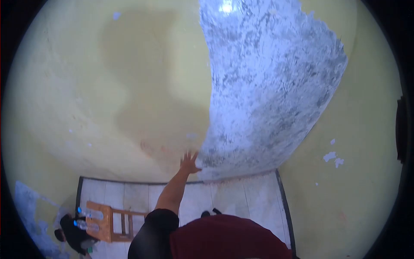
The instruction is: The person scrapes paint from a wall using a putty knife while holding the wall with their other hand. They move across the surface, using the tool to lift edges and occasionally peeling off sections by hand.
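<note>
My left hand (189,163) reaches out over the lower part of the yellow-green painted wall (181,56), fingers spread and holding nothing. The fingertips, a little blurred, lie right at the left border of a large, mottled grey-white bare patch (271,82). That patch has a ragged upper-right edge and runs down to the foot of the wall. My right hand is outside the view. My shadow falls on the paint above my left hand.
At lower left, a wooden chair (105,233) carries clear plastic bottles (88,225) with blue caps. A person in dark clothes (73,235) is beside it, near another peeled area (28,207). White floor tiles (233,196) meet a dark skirting. Small peeled spots (330,156) mark the right wall.
</note>
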Tool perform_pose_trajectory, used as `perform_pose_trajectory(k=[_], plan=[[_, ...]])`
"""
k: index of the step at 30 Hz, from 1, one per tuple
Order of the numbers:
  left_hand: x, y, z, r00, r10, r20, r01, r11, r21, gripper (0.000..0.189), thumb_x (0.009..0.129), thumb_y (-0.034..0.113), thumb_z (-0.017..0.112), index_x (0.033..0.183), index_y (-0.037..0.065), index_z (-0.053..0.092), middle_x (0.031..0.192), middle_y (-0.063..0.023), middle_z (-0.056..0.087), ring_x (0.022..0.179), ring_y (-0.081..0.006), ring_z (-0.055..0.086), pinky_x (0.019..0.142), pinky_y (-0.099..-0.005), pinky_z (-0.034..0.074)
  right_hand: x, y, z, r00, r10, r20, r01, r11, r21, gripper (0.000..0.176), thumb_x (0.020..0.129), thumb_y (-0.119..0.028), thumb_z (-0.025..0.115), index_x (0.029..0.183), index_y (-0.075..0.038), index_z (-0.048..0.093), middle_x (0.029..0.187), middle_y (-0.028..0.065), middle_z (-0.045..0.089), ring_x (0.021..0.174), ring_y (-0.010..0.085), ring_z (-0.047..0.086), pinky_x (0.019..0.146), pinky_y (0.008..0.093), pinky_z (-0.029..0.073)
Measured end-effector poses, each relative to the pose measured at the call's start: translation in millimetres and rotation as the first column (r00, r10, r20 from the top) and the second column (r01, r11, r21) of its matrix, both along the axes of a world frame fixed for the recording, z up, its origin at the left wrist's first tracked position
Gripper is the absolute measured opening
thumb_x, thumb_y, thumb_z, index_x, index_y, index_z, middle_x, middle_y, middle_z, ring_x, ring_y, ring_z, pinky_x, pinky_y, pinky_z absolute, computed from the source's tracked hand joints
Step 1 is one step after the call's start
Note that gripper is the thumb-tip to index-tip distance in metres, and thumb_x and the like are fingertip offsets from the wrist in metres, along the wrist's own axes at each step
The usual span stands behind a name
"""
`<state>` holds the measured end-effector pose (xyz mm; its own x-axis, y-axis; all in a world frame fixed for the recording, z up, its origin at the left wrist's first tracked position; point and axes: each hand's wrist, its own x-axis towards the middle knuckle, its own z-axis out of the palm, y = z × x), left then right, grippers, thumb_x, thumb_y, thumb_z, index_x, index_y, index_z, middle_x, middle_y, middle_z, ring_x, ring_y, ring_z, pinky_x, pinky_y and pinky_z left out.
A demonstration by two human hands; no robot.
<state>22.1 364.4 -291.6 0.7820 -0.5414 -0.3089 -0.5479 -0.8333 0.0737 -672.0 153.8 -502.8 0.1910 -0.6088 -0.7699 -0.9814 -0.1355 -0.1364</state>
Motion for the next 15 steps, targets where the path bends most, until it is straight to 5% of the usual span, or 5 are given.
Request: perform_pose_trajectory(k=[1,2,9,12,15], plan=[[-4.8,39.5,-111.7,0.814,0.159,-0.559,-0.307,0.934,-0.182,0.121,0.068,0.064,0.078,0.16,0.022,0.012,0.161,-0.0189,0.024,0.149,-0.0381,0.019,0.121,-0.0474,0.02,-14.0,2.1,3.9,1.0,-0.024,0.007,0.024,1.0,0.004,0.068,0.088,-0.018,0.06,0.151,-0.017,0.036,0.142,0.0248,0.049,0.129,0.0396,0.05,0.107,0.0481,0.042],[-30.6,73.5,-243.9,0.685,0.361,-0.633,-0.478,0.878,-0.016,0.11,0.075,0.061,0.075,0.157,0.01,0.023,0.156,-0.0185,0.036,0.142,-0.0405,0.034,0.118,-0.044,0.028,-27.9,2.9,4.8,0.999,-0.049,0.013,0.049,0.999,0.007,0.068,0.088,-0.018,0.06,0.151,-0.017,0.036,0.142,0.0247,0.049,0.129,0.0394,0.051,0.107,0.048,0.042],[-363.5,233.2,-169.1,0.222,0.53,-0.819,-0.394,0.817,0.422,0.093,0.084,0.061,0.063,0.152,0.006,0.032,0.152,-0.0178,0.042,0.138,-0.0345,0.041,0.113,-0.0441,0.034,-95.1,-41.7,-39.4,0.973,-0.098,0.21,0.116,0.99,-0.076,0.07,0.085,-0.018,0.065,0.15,-0.015,0.038,0.14,0.0243,0.051,0.128,0.038,0.053,0.106,0.0474,0.043],[-410.2,226.8,-163.7,0.19,0.55,-0.813,-0.442,0.787,0.429,0.088,0.088,0.062,0.058,0.15,0.004,0.036,0.15,-0.0175,0.045,0.136,-0.032,0.044,0.112,-0.0441,0.036,-83.6,-81.0,-28.6,0.911,-0.202,0.36,0.285,0.939,-0.192,0.057,0.082,-0.003,0.065,0.136,-0.009,0.05,0.085,0.0186,0.069,0.062,0.0306,0.067,0.049,0.045,0.053],[-394.2,176.1,-159.8,0.341,0.571,-0.747,-0.5,0.783,0.37,0.083,0.092,0.062,0.053,0.147,0.002,0.04,0.148,-0.0172,0.048,0.134,-0.0294,0.047,0.11,-0.0441,0.039,-60.7,-105.9,34.0,0.791,-0.508,0.342,0.504,0.857,0.107,0.054,0.083,0.005,0.059,0.134,-0.011,0.052,0.081,0.0188,0.065,0.051,0.0233,0.059,0.042,0.041,0.048]])
